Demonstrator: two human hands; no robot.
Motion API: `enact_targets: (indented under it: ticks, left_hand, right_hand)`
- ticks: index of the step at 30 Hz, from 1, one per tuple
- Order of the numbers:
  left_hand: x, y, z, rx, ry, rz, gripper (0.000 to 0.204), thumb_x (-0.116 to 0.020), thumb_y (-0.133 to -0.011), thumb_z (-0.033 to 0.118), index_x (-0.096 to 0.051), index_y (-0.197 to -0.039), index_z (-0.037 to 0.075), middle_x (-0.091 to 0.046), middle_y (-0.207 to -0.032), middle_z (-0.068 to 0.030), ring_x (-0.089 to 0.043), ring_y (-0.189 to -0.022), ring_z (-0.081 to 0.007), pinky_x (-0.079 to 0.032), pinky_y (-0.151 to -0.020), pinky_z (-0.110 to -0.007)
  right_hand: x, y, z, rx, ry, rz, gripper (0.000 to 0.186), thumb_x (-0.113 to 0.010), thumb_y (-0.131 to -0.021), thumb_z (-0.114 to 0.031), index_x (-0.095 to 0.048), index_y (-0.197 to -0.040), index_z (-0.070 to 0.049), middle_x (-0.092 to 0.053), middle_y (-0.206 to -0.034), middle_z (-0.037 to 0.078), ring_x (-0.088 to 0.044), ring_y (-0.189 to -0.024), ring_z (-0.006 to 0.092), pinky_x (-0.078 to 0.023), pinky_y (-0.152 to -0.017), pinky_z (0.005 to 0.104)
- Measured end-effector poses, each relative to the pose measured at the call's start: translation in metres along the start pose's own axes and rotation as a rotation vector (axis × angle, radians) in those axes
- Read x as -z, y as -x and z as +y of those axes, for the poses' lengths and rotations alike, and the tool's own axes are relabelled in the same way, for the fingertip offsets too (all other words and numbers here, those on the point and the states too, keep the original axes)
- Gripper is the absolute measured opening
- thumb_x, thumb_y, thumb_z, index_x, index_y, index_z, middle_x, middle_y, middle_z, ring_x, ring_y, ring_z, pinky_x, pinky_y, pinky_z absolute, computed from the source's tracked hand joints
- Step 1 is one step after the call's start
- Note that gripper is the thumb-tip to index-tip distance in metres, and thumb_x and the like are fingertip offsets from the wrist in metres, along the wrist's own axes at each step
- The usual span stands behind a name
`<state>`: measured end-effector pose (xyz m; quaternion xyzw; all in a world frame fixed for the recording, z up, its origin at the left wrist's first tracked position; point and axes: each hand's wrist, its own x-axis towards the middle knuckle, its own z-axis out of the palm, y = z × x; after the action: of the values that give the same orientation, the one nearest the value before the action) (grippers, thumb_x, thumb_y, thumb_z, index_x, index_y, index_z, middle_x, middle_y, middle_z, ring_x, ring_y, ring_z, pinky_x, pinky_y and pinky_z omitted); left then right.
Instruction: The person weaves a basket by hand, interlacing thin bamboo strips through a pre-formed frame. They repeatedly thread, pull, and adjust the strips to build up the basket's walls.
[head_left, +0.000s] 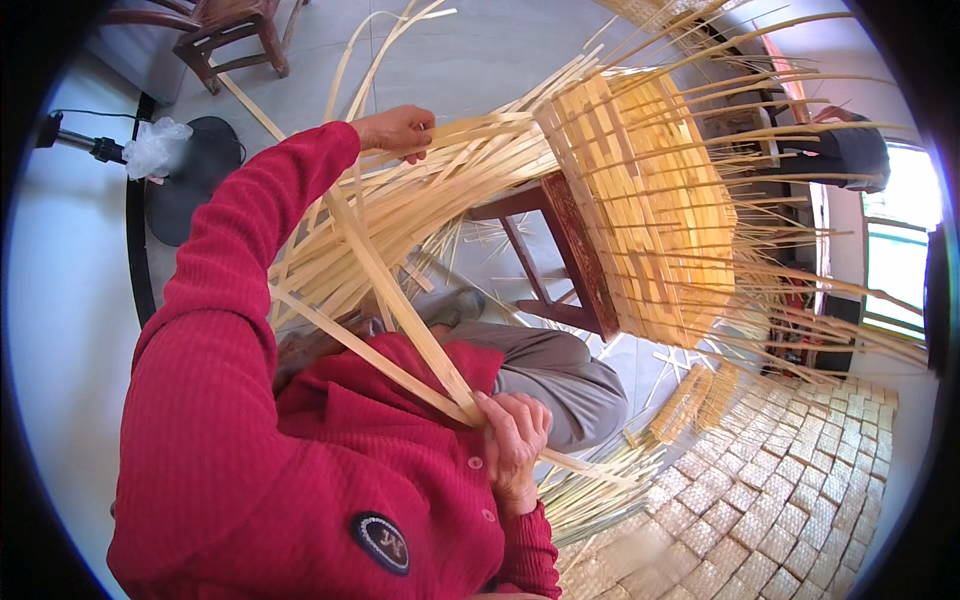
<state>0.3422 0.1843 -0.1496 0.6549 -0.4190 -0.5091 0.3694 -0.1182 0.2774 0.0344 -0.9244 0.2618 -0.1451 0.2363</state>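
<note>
In front of me a partly woven bamboo basket (640, 205) rests against a dark red wooden stool (580, 250). Long thin stakes fan out from its right side, and a thick bunch of loose bamboo strips (400, 235) trails from its left. My left hand (397, 132), reaching out past the bunch, is closed around a bamboo strip (480, 127) that runs to the basket. Close to my chest, my right hand (515, 440) pinches two flat bamboo strips (425, 360) that meet at its fingers and spread toward the upper left.
Stacks of woven bamboo pieces (780, 480) cover the lower right, beside a bundle of thin strips (600, 495). A wooden chair (235, 40) stands at the upper left. Below it is a round dark base (195, 180) with a crumpled plastic bag (157, 147). Another person (840, 150) is at the far right.
</note>
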Motion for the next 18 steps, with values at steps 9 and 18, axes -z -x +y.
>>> enact_targets:
  ticks: [9,18]
  left_hand:
    - [-0.021,0.023,-0.082,-0.012,0.238,0.301,0.014,-0.056,-0.099,0.016,-0.063,-0.103,0.005,-0.070,-0.088,-0.0067,-0.067,-0.081,-0.0140,-0.054,-0.063,-0.030]
    - [0.102,0.022,0.213,-1.055,0.206,1.013,0.019,-0.057,-0.102,0.024,-0.063,-0.093,0.008,-0.061,-0.074,-0.0010,-0.059,-0.065,-0.0117,-0.046,-0.057,-0.026]
  right_hand:
    - [-0.007,0.016,-0.010,0.036,-0.029,0.006,0.040,-0.066,-0.078,-0.008,-0.071,-0.118,-0.011,-0.065,-0.104,0.006,-0.060,-0.103,0.0272,-0.041,-0.096,0.0429]
    - [0.010,0.003,-0.005,0.040,-0.114,0.011,0.040,-0.065,-0.079,-0.002,-0.067,-0.119,-0.009,-0.065,-0.106,0.007,-0.060,-0.100,0.0294,-0.042,-0.092,0.0408]
